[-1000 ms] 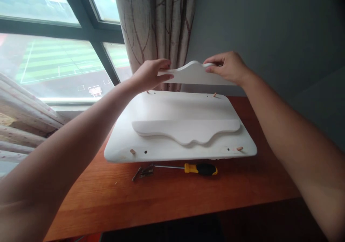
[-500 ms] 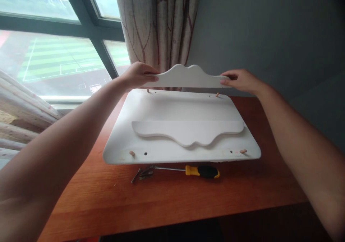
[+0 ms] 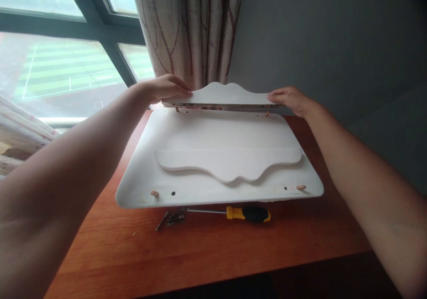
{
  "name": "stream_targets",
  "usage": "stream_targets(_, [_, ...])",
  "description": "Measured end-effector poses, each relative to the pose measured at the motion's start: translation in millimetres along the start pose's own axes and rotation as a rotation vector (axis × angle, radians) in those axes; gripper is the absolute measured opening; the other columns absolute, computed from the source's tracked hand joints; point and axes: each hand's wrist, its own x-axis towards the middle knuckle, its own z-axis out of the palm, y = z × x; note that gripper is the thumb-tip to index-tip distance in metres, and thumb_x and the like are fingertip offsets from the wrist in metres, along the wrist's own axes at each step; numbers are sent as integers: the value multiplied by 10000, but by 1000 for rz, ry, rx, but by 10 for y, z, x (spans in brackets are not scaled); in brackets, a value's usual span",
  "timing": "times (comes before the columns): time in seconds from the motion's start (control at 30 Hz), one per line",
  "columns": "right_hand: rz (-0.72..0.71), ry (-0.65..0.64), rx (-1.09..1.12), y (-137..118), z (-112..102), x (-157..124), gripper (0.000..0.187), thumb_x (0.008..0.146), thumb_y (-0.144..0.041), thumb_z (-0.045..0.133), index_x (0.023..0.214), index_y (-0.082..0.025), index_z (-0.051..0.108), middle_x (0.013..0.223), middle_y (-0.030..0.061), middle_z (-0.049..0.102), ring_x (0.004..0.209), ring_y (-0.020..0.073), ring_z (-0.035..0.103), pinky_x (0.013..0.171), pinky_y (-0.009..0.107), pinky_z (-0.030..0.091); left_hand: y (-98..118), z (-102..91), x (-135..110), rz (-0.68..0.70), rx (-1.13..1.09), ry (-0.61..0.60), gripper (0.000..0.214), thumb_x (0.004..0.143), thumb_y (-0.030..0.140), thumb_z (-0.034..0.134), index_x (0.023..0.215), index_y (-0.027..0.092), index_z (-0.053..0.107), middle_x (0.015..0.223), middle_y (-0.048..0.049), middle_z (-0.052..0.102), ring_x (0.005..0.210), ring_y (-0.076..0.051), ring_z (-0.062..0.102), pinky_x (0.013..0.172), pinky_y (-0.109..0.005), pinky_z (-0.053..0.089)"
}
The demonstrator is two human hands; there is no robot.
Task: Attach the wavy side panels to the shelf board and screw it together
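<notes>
A white wavy-edged rail piece [image 3: 222,97] hovers just above the far edge of a large white board [image 3: 216,134] that lies flat on the table. My left hand [image 3: 165,88] grips the rail's left end, and my right hand [image 3: 288,98] grips its right end. Its raw underside faces me. Small wooden dowels [image 3: 267,113] stick up from the board's far edge below the rail, and two more dowels [image 3: 154,193] stand near its front corners. A second wavy white piece [image 3: 230,163] lies flat on the board's middle.
A yellow and black screwdriver [image 3: 240,213] and a few loose screws [image 3: 171,218] lie on the brown wooden table [image 3: 200,250] in front of the board. A curtain [image 3: 187,28], a window and a grey wall stand behind.
The rail has turned from lying flat to standing on edge and has come down close to the dowels at the board's far edge. My right hand slid out to the rail's right end.
</notes>
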Motion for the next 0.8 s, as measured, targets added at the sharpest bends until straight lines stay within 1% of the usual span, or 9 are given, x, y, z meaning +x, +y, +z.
stream_targets(0.07, [7, -3, 3, 40, 3, 7, 199, 673, -390, 853, 759, -240, 755, 827, 37, 735, 830, 203, 664, 889, 390, 530, 2, 7, 37, -9, -9, -6, 447, 495, 433, 852, 873, 196, 816, 822, -74, 734, 768, -256, 657, 693, -364, 503])
stream_targets(0.17, [18, -15, 11, 98, 4, 16, 174, 686, -367, 839, 775, -239, 762, 850, 32, 739, 823, 191, 655, 935, 393, 506, 27, 17, 45, -19, -26, -46, 528, 482, 446, 886, 924, 168, 808, 803, -50, 729, 817, -240, 638, 755, -369, 490])
stream_targets(0.23, [21, -28, 15, 123, 11, 20, 177, 690, -374, 832, 785, -240, 764, 858, 29, 740, 822, 185, 653, 954, 390, 494, 41, 20, 40, -32, -44, -75, 620, 463, 464, 911, 983, 148, 793, 838, -40, 738, 852, -227, 626, 792, -373, 480])
stream_targets(0.3, [22, -34, 10, 135, 22, 22, 191, 690, -392, 833, 779, -241, 758, 853, 32, 741, 829, 190, 656, 941, 386, 499, 40, 24, 40, -51, -55, -83, 692, 425, 481, 933, 1007, 139, 781, 861, -36, 747, 871, -220, 616, 806, -374, 472])
stream_targets(0.4, [21, -33, -12, 140, 37, 20, 234, 688, -439, 832, 780, -242, 748, 842, 37, 739, 865, 212, 663, 926, 390, 511, 18, 36, 49, -69, -61, -78, 696, 393, 491, 944, 975, 145, 784, 835, -35, 749, 879, -223, 605, 792, -370, 460])
stream_targets(0.57, [23, -40, -27, 158, 40, 9, 267, 682, -476, 830, 779, -243, 745, 856, 38, 742, 882, 219, 669, 943, 393, 518, -6, 53, 44, -53, -70, -90, 616, 443, 468, 923, 959, 161, 788, 838, -34, 754, 856, -215, 614, 766, -348, 459])
stream_targets(0.7, [4, -51, -34, 176, 30, -9, 265, 690, -490, 827, 779, -255, 742, 860, 41, 743, 882, 224, 681, 943, 410, 527, -16, 46, 23, -36, -40, -92, 662, 492, 486, 902, 1040, 141, 766, 869, -22, 749, 874, -188, 594, 786, -331, 442])
stream_targets(0.8, [-12, -70, -35, 189, 28, -31, 234, 715, -468, 813, 806, -263, 749, 868, 46, 746, 872, 225, 689, 904, 409, 543, -37, 46, 6, -7, -15, -109, 707, 549, 526, 876, 1111, 121, 737, 866, 1, 736, 905, -169, 556, 819, -328, 418])
